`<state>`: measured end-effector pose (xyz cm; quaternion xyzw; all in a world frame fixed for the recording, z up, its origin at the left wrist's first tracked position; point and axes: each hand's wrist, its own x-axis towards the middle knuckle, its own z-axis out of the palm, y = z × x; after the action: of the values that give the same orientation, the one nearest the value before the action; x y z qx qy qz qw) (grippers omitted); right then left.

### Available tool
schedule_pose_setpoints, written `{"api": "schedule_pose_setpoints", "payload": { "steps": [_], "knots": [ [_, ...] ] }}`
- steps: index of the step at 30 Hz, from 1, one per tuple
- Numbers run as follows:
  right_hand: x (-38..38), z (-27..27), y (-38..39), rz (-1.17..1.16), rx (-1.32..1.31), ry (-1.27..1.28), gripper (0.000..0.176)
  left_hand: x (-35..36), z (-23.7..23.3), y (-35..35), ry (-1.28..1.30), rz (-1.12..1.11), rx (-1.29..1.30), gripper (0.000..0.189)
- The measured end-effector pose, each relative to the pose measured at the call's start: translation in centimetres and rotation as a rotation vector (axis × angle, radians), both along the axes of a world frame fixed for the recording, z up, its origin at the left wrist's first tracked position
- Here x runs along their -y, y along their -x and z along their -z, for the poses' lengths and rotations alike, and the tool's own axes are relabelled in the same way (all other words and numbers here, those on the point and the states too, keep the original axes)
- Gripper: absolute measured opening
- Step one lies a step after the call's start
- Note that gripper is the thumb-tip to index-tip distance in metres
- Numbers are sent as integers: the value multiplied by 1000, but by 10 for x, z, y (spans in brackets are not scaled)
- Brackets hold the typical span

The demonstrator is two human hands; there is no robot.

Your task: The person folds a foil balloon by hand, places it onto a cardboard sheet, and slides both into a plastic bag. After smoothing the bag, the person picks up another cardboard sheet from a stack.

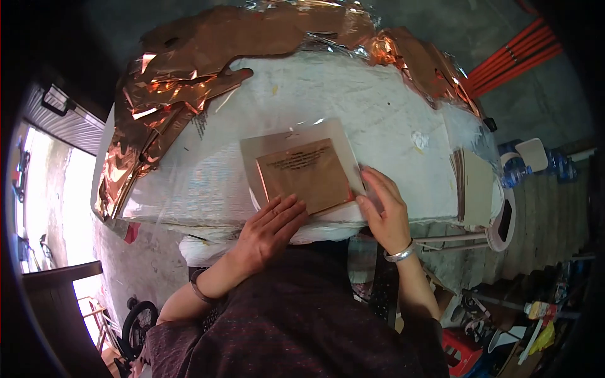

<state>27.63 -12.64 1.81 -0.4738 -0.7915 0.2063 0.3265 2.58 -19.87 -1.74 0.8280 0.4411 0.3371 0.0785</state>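
Note:
A clear plastic bag [253, 151] lies flat on the white-covered table, with a brown square piece [304, 179] in it or under it. Several lines of small dark print show across the square's upper part, too small to read. My left hand [271, 232] rests with fingers stretched out on the lower left corner of the square. At the bag's right edge is my right hand [386, 211], its thumb and fingers apart; the fingertips are at the plastic, and no firm grip shows.
Crumpled copper-coloured foil sheets [252, 31] line the table's back and left side. Thin cardboard pieces [477, 186] stand stacked at the right end. Beyond them are blue water bottles [513, 171]. Orange poles [513, 57] lie at the back right; a red stool [462, 349] stands below right.

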Motion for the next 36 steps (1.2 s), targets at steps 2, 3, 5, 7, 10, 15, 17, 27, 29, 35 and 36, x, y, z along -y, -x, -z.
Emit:
{"api": "schedule_pose_setpoints", "payload": {
  "steps": [2,3,5,7,10,15,17,27,29,35,36],
  "knots": [
    [-7,13,4,-115,47,-7,37,-2,-3,5,30,19,-1,44],
    [-8,18,2,-159,210,-73,39,-1,-5,6,48,-15,-10,43],
    [-6,22,-1,-146,173,-47,39,-2,-11,4,65,-55,-16,43],
    [-2,22,1,-139,131,-8,39,0,-20,-1,101,-315,-64,42],
    [2,22,7,-10,125,-72,37,2,-19,3,131,-311,-82,43],
    [19,28,-2,-30,194,-135,34,13,-16,5,116,-265,-114,47],
    [31,25,-4,-17,123,-158,26,13,-14,8,132,-246,-130,47],
    [65,29,-6,314,-800,762,7,16,-14,19,176,-131,-72,48],
    [63,26,-9,273,-810,849,7,16,-15,20,172,-128,-66,48],
    [67,20,-15,369,-1177,1265,8,19,-9,28,114,-83,-44,50],
    [68,18,-13,373,-1175,1265,8,20,-8,30,101,-70,-59,48]
  ]
}}
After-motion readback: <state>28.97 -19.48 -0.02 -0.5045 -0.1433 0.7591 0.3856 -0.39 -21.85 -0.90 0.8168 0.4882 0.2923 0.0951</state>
